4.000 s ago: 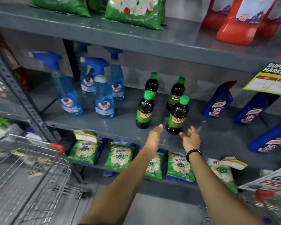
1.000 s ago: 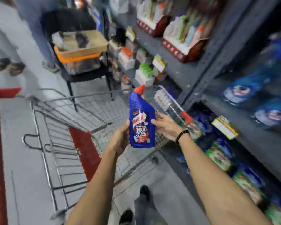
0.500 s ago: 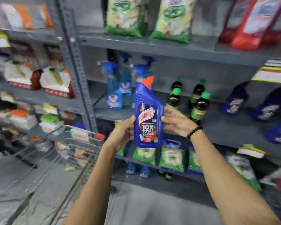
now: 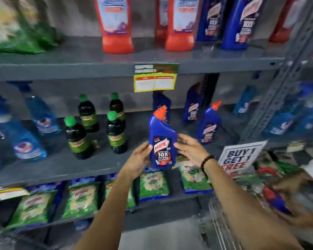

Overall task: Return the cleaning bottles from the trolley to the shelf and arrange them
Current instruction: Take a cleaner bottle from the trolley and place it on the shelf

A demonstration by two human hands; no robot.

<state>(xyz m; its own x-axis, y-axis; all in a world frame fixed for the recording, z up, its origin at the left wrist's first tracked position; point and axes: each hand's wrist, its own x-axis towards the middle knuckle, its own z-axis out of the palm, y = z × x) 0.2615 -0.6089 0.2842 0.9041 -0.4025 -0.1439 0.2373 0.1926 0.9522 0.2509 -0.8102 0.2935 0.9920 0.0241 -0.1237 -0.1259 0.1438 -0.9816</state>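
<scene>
Blue spray bottles [image 4: 28, 147] stood at the left of the middle shelf [image 4: 61, 168], then four dark green-capped bottles [image 4: 116, 136]. The left hand [image 4: 140, 156] and right hand [image 4: 190, 149], each partly closed, gripped the Harpic bottle [image 4: 162, 141] upright between them, in front of the shelf edge. More Harpic bottles [image 4: 208, 126] stood further right.

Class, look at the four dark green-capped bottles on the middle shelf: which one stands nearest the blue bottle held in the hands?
The front right one. It stands beside the left hand holding the Harpic bottle; the other three stand farther left or behind.
</scene>
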